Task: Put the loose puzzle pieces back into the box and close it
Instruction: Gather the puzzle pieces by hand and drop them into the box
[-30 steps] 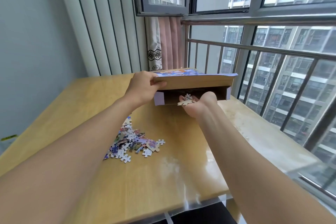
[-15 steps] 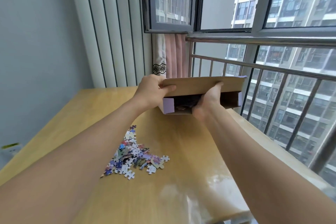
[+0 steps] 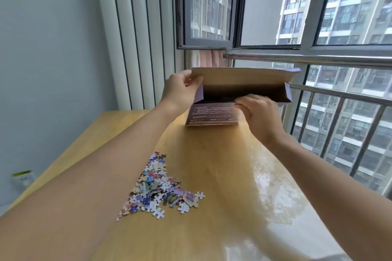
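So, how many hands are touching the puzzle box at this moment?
2. The left hand pinches the left corner of the raised lid of the puzzle box. The right hand grips the front edge of its opening.

a light wooden table (image 3: 212,176) carries everything. a heap of loose puzzle pieces (image 3: 161,188) lies on it, well short of the gripped box (image 3: 214,113), whose bottom edge meets the tabletop.
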The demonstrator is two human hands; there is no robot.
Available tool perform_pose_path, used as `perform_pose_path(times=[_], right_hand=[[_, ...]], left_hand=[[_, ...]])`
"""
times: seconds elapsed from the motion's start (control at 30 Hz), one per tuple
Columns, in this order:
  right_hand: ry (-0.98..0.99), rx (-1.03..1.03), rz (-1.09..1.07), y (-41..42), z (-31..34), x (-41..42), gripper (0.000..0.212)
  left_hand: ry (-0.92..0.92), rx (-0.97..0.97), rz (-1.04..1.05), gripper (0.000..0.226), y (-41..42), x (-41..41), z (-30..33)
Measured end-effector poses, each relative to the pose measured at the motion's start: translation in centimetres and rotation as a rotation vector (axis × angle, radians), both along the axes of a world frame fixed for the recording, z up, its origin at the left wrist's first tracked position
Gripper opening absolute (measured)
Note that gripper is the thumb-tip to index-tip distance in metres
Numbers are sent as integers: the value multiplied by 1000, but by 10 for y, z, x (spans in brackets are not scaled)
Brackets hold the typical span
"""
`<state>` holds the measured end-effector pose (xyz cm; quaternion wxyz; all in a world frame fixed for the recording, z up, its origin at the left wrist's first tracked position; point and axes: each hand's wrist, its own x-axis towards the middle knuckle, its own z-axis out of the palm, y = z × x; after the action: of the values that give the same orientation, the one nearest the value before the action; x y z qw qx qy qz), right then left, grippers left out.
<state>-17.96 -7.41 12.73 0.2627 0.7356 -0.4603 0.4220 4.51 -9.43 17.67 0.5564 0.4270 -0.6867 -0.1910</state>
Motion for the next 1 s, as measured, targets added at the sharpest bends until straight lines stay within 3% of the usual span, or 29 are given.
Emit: perform_pose_path(times=[0.13,0.4,0.53,0.63,0.73,0.8,0.9,1.0], right_hand=[[-1,23,-8,3,3,0,11],[132,325,-137,4,-25,6,11],[97,510,54,21,-45,31,24],[-13,815,327,42,-45,69,37],[323,1168,214,53,-50,95,66],[512,1251,123,55,-60,102,81],[518,1198,111,55,-71,111,67],[480,1206,145,57,-71,115,62]], left_hand=[[14,24,-34,22,5,5,-8],[-4,234,-76,17,-2,14,-47],[-49,294,-47,18,-5,19,-77],[-145,383,-66,16,-7,24,-113],[-167,452,-129,16,-6,33,-141],[-171,451,-161,19,-2,42,-146],[-317,411,-113,22,6,64,-140],[-501,372,69,37,23,99,-133]])
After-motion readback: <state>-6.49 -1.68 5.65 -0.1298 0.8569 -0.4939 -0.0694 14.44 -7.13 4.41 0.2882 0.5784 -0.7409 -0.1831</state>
